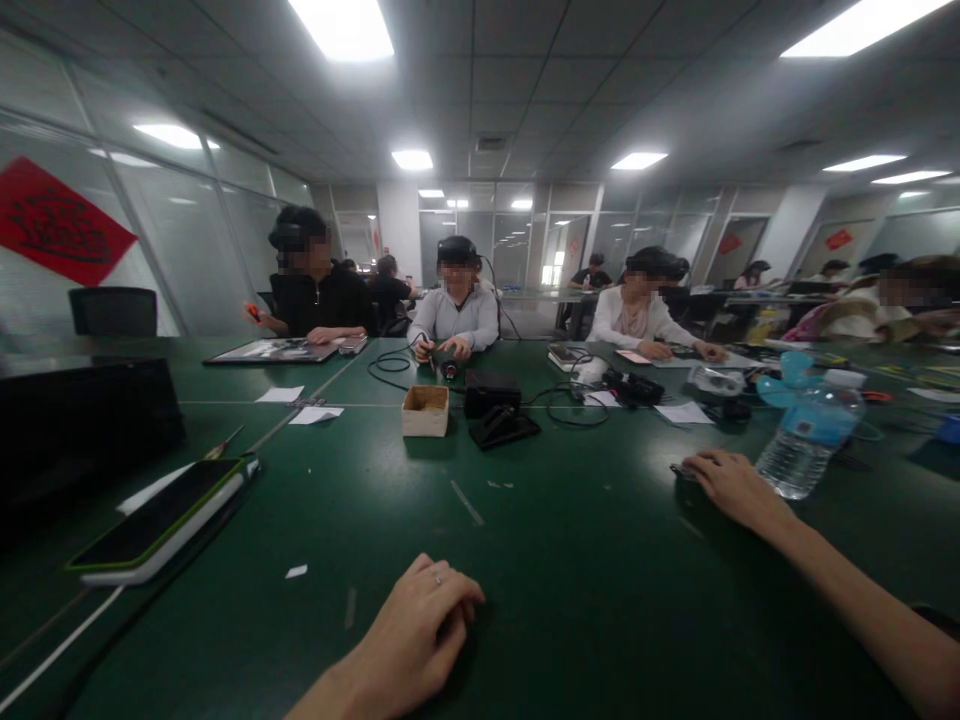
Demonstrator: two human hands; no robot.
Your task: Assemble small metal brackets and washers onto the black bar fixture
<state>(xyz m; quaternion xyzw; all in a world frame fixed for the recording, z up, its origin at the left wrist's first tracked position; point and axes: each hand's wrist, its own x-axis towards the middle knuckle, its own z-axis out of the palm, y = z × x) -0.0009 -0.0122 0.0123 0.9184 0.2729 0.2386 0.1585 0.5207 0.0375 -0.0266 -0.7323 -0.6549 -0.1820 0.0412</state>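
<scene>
My left hand (431, 625) rests on the green table (555, 590) at the near middle, a ring on one finger. Its fingers are loosely curled, and nothing shows in them. Farther off to the right, my right hand (731, 490) lies palm down with its fingers over a small dark and shiny object (681, 471). Most of that object is covered, so its kind cannot be made out. Just beyond the right hand stands a clear water bottle (806, 450) with a blue label. A small scrap of white paper (297, 572) lies left of my left hand.
A phone (161, 515) lies on a white item at left, near a dark screen (90, 420). An open cardboard box (425, 418) and a black case (491, 394) stand mid-table. A blue small fan (787, 380) is behind the bottle. Several people sit across the table.
</scene>
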